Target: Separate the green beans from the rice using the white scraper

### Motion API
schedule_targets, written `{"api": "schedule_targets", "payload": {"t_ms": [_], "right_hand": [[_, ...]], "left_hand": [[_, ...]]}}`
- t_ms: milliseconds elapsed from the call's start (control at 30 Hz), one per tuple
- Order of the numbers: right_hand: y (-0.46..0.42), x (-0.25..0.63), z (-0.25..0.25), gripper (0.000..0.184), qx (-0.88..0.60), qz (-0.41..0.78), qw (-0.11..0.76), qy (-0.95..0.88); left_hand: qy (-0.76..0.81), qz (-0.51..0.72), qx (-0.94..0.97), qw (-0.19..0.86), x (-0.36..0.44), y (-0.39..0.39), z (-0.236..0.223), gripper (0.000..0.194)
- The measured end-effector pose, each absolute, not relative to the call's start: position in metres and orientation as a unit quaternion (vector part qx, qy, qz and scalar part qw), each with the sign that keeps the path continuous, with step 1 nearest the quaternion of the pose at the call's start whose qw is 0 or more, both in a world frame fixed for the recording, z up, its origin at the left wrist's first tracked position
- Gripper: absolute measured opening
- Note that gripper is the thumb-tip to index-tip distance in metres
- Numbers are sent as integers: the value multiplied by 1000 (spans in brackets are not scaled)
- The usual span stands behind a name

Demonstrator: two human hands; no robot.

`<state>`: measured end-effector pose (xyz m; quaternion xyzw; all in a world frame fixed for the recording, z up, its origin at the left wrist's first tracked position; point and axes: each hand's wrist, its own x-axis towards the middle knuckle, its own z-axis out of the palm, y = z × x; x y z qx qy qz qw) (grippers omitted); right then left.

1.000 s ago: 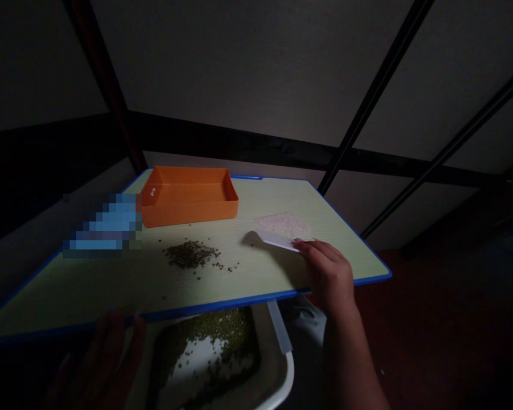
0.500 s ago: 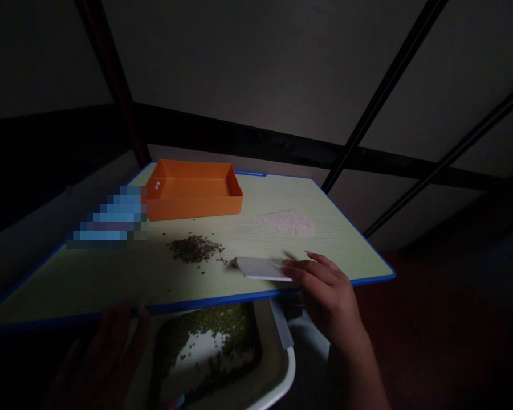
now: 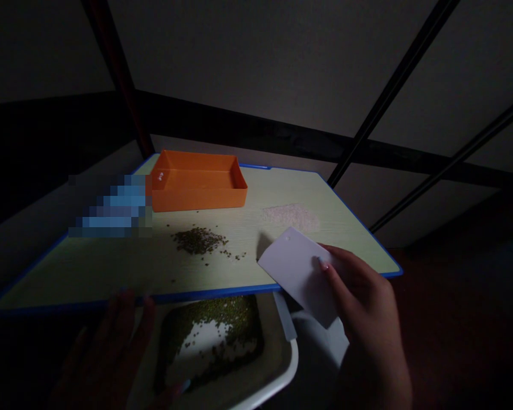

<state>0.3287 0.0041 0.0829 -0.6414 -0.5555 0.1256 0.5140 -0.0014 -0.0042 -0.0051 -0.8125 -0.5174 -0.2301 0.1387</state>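
My right hand (image 3: 370,307) pinches a thin white scraper-like card (image 3: 297,267), thumb on its face and fingers behind. The card is tilted above the table's near edge, a small hole near its upper corner. Left of it on the table lies a loose pile of small dark green beans (image 3: 199,241), with several strays. Behind the card is a patch of pale, rice-like grains (image 3: 291,216). In shadow at the lower left, my left hand (image 3: 111,347) has its fingers spread beside a white basin (image 3: 291,359); its thumb reaches over the basin. Green beans cover part of the basin's bottom.
An orange open box (image 3: 199,199) stands at the back left of the pale, blue-edged table (image 3: 123,262). Left of the box is a blurred-out blue item (image 3: 119,208). Dark-framed panels (image 3: 239,68) rise behind the table.
My right hand has turned the card from nearly flat near the beans to a raised tilt, shifting right. A few beans now lie scattered right of the pile. My left hand stays about in place.
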Motion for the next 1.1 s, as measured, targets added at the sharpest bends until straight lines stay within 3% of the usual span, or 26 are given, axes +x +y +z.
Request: {"api": "schedule_targets", "payload": {"t_ms": [200, 433, 667, 1100], "right_hand": [[20, 337, 77, 27, -665, 137, 528, -510], [30, 331, 82, 28, -644, 227, 524, -509], [32, 323, 83, 23, -594, 270, 507, -563], [42, 315, 82, 20, -593, 237, 531, -557]], "left_hand": [[-515, -224, -815, 145, -4, -8, -7, 85], [-555, -194, -799, 125, -12, -10, -19, 87], [-616, -182, -765, 54, 5, -16, -3, 81], [-610, -176, -768, 80, 10, -18, -1, 78]]}}
